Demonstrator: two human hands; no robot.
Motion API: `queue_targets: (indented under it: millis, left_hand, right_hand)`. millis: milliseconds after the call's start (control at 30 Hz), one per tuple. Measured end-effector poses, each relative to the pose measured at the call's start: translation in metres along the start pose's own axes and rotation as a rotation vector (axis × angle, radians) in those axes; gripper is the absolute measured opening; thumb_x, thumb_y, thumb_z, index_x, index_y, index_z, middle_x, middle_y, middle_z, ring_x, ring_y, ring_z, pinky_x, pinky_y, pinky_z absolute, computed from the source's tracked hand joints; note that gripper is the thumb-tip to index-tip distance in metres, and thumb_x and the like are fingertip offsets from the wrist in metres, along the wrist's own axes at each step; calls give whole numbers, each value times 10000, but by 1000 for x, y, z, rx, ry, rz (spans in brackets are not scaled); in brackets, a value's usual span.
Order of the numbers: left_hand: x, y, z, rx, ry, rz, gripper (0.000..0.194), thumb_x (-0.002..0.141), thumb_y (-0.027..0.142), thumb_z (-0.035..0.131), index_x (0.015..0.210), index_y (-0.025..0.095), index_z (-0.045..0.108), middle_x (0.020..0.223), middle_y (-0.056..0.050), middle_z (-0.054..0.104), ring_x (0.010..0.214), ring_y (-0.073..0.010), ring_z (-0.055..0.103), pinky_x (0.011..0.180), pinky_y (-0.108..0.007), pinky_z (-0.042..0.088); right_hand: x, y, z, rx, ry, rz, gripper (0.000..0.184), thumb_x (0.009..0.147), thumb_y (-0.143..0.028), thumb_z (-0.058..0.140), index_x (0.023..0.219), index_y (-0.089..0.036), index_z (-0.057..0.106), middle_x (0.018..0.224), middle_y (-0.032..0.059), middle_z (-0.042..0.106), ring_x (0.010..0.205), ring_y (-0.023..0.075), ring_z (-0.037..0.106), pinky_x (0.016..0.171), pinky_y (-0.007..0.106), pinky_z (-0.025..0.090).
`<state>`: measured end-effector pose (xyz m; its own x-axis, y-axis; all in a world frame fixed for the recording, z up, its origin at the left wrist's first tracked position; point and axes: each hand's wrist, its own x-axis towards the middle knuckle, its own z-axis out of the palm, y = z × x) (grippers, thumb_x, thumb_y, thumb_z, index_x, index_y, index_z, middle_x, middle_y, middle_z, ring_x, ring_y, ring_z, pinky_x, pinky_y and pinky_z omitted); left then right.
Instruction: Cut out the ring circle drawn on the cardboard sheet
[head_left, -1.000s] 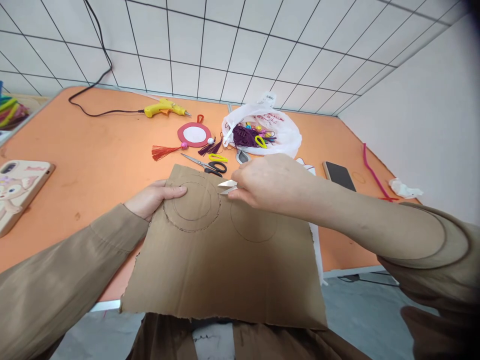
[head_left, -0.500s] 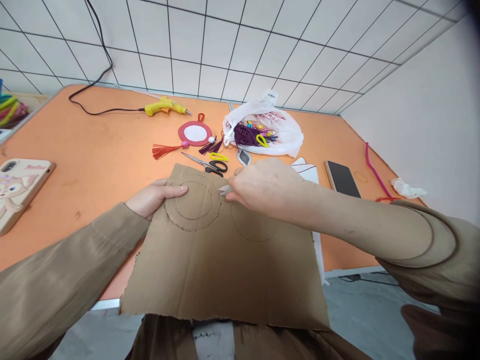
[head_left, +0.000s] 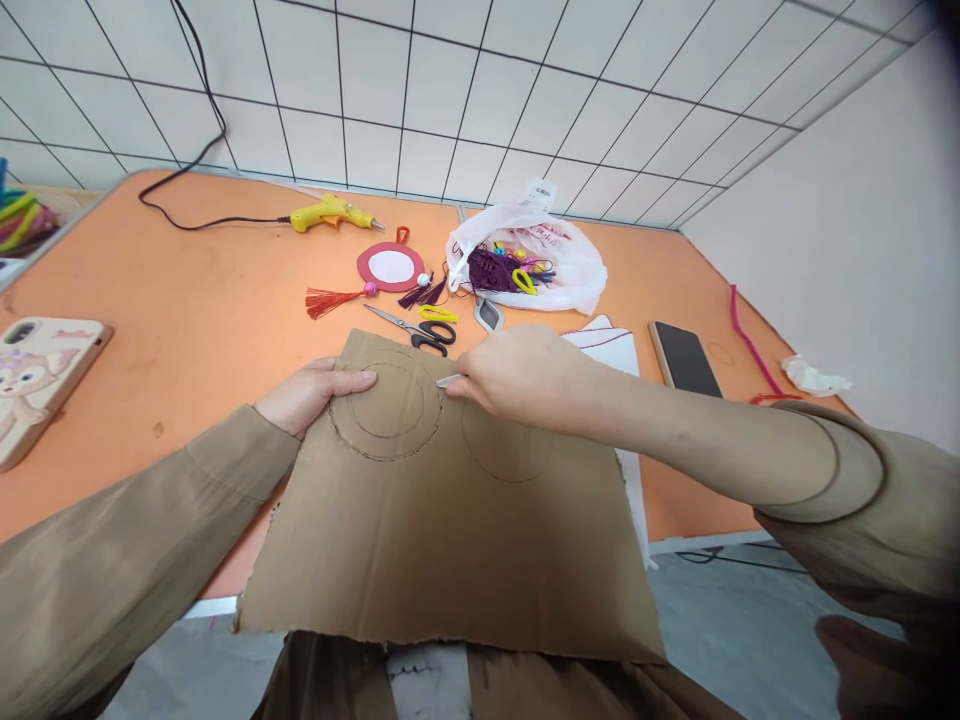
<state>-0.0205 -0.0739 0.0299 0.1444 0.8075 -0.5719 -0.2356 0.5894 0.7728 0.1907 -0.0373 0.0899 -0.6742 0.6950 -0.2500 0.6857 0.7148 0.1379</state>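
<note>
A brown cardboard sheet (head_left: pixel 450 560) leans over the table's near edge towards my lap. Two drawn rings sit at its upper left, with a rough, punctured line along the outer one; another circle is partly under my right arm. My left hand (head_left: pixel 311 395) grips the sheet's upper left edge, thumb on top inside the rings and fingers underneath. Closed in a fist, my right hand (head_left: pixel 506 375) holds a tool with a pointed metal blade (head_left: pixel 450 380); its handle is hidden. The blade's tip meets the outer ring's right side. Black-handled scissors (head_left: pixel 435 332) lie just beyond the sheet.
Behind are a red-rimmed round ornament (head_left: pixel 390 267) with tassels, a yellow glue gun (head_left: pixel 330 213) and a white plastic bag (head_left: pixel 577 270) of cord and beads. Phones lie left (head_left: pixel 45 380) and right (head_left: pixel 684 358). White paper (head_left: pixel 634 500) shows beneath the cardboard.
My right hand and forearm have shifted slightly, and the blade has turned so it looks thinner. My left hand keeps its hold on the cardboard.
</note>
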Motion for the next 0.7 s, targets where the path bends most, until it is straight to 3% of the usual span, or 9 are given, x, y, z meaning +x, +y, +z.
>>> queue_targets:
  millis: [133, 433, 567, 700]
  left_hand:
    - [0, 2, -2, 16, 10, 2, 279, 702, 249, 752, 958, 139, 767, 935, -147, 774, 976, -341, 716, 802, -376, 621]
    - [-1, 4, -3, -26, -17, -1, 252, 721, 222, 743, 957, 135, 762, 1008, -153, 763, 979, -330, 717, 774, -360, 621]
    - [2, 1, -7, -23, -51, -7, 290, 699, 248, 776, 938, 85, 755, 1025, -200, 749, 923, -334, 729, 743, -359, 619]
    - [2, 1, -5, -15, -53, -20, 227, 717, 229, 761, 901, 97, 761, 978, -177, 763, 906, -317, 734, 708, -330, 622]
  right_hand:
    - [0, -1, -5, -52, -92, 21, 380, 961, -380, 452, 792, -137, 690, 651, 95, 643, 595, 188, 569, 489, 274, 239]
    - [-10, -7, -18, -199, 51, 6, 350, 965, -342, 449, 809, -127, 676, 710, 104, 660, 593, 198, 575, 485, 294, 234]
    - [-6, -4, -13, -180, 50, -3, 360, 966, -332, 446, 795, -123, 684, 755, 110, 673, 614, 185, 577, 524, 291, 256]
    - [-3, -3, -12, -161, 6, 23, 326, 950, -319, 467, 783, -144, 686, 766, 99, 677, 619, 177, 572, 539, 284, 266]
